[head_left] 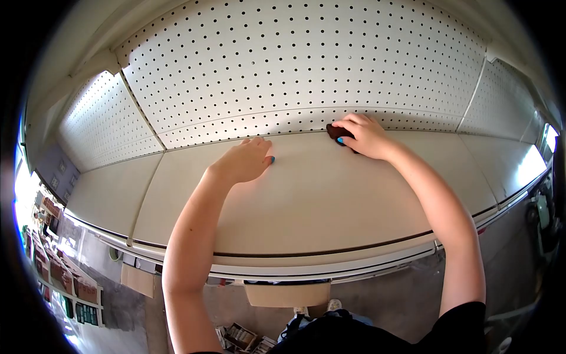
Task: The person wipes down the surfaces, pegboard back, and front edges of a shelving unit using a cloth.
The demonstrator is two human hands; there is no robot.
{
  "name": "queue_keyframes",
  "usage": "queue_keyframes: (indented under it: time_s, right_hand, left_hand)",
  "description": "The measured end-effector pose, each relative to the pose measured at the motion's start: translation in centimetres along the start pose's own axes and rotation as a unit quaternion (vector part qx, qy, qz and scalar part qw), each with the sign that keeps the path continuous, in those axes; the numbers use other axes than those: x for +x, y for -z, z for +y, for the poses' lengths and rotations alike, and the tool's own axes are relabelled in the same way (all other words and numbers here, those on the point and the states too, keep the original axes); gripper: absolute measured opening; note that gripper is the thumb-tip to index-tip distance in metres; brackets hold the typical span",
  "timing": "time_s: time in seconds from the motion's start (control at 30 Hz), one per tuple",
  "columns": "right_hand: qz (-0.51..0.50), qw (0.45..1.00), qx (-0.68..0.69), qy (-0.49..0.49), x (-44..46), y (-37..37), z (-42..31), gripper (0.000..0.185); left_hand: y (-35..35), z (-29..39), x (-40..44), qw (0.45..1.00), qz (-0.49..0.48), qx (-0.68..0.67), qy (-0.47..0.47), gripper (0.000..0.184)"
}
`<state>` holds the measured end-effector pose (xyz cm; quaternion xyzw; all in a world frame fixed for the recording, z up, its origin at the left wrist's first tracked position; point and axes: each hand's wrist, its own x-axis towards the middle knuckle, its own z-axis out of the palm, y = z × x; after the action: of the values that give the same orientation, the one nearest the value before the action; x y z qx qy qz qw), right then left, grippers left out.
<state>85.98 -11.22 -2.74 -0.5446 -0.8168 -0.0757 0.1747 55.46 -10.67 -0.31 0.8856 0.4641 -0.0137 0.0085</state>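
A black shirt [354, 339] is filling the bottom edge, nearest the camera, and the person's bare arms [191, 253] are reaching forward over a pale shelf [324, 200]. The right hand [367, 137] is gripping a dark cloth [338, 132], its fingers curving over the top and its blue-nailed thumb pressing on the near side. The cloth is lying bunched at the back of the shelf, partly under the hand, close against the foot of the pegboard [306, 59]; whether it is touching the board, one cannot tell. The left hand [244, 159] is resting palm down near the shelf's back edge, its fingers slightly spread and its thumb, also blue-nailed, standing off toward the cloth's side. The two hands are lying well apart, with the shelf's top running between them.

Outward from them, the pegboard is rising behind, showing rows of dark holes. Seams are dividing both board and shelf at left and right. Below the front edge a cardboard box [289, 295] is jutting out, and a second carton [138, 279] is standing to its left. The person's shoes [334, 305] are showing on the grey floor [389, 295].
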Motion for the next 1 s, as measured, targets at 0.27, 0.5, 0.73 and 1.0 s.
queue_keyframes:
  time_s: [0.27, 0.5, 0.73, 1.0]
  right_hand:
    - [-0.006, 0.990, 0.055, 0.131, -1.4, 0.9, -4.7, 0.036]
    - [-0.005, 0.954, 0.151, 0.259, -3.4, 1.7, -9.5, 0.036]
    - [0.027, 0.998, 0.046, -0.018, -0.6, 0.1, -0.8, 0.035]
    - [0.029, 0.994, 0.048, 0.092, -2.0, 0.5, -4.1, 0.036]
  left_hand:
    - [0.5, 0.6, 0.2, 0.999, -0.039, 0.001, 0.032, 0.040]
    - [0.8, 1.0, -0.2, 0.999, -0.014, 0.017, 0.033, 0.040]
    - [1.3, 2.3, -0.9, 0.994, 0.099, -0.008, -0.037, 0.038]
    - [1.2, 2.7, -0.4, 0.997, 0.027, -0.062, -0.025, 0.038]
